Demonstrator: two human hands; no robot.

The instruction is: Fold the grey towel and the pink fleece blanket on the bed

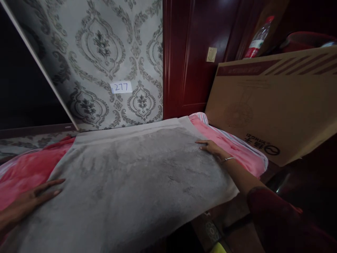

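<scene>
A grey plush cloth (137, 175) lies spread out in front of me, with a paler band along its far edge. My left hand (37, 198) rests on its left side, fingers stretched out over the fabric. On the right side, my right hand (210, 147) lies with extended fingers on the cloth near its far right corner; a bracelet (228, 159) is round that wrist. Beneath the cloth, pink bedding (234, 149) shows on the right and a deeper pink stretch (31, 167) on the left. Small creases run across the grey surface.
A large cardboard box (276, 109) stands at the right, with a red-capped bottle (259, 38) behind it. A dark screen (28, 80) is at the left. Patterned wallpaper (137, 52) bearing a "277" label (121, 87) and a dark red panel (189, 59) close off the back.
</scene>
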